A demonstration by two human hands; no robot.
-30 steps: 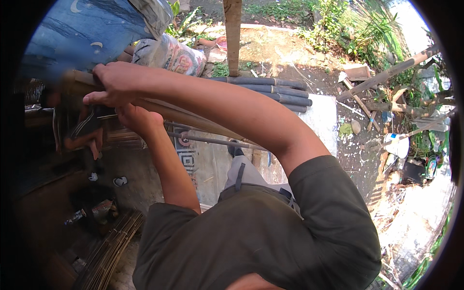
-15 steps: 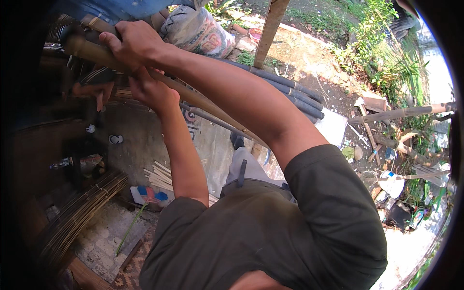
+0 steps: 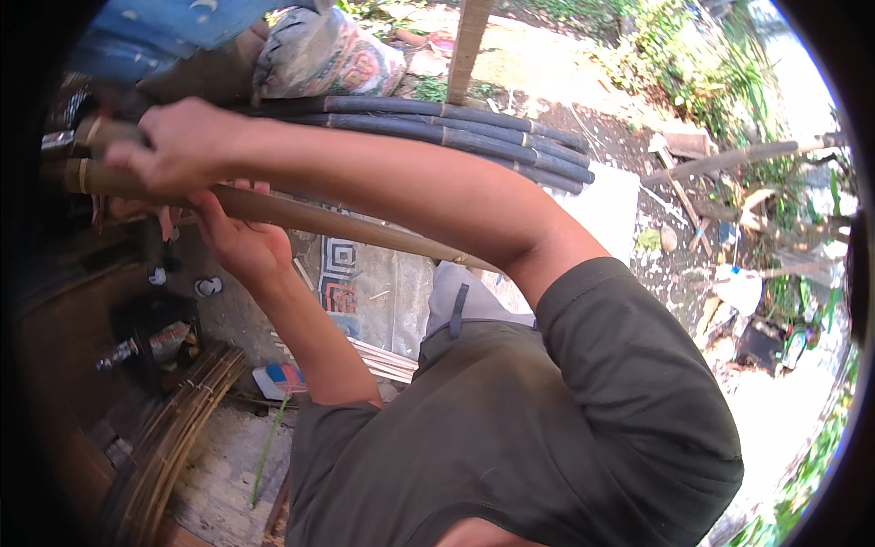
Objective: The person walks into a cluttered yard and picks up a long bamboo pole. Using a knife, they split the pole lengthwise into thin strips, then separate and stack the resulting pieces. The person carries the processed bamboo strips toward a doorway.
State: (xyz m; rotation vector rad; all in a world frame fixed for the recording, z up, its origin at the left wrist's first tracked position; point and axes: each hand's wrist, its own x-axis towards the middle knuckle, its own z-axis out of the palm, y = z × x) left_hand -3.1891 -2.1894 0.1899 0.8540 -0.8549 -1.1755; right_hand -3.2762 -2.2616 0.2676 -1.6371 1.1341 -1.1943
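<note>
A long brown bamboo pole (image 3: 351, 230) slants from the upper left down toward my waist. My left hand (image 3: 241, 242) grips it from below, palm up, with the thumb in front and fingertips showing over the far side. Above it, my right hand (image 3: 182, 146) is blurred and closed at the pole's upper-left end. A light-ringed bamboo piece (image 3: 89, 134) sticks out beyond the right thumb, beside the pole. How the right fingers wrap around it is hidden.
Dark bamboo poles (image 3: 428, 128) lie beyond my arm, near a stuffed sack (image 3: 328, 55) and an upright wooden post (image 3: 469, 50). At lower left lies a bundle of thin canes (image 3: 187, 428). Pale strips (image 3: 387, 360) lie on the floor. Part of another person (image 3: 137, 210) shows behind the pole.
Both hands and the pole's upper end have moved left and lower in view. The right hand now sits farther toward the pole's end, and the hands are farther apart.
</note>
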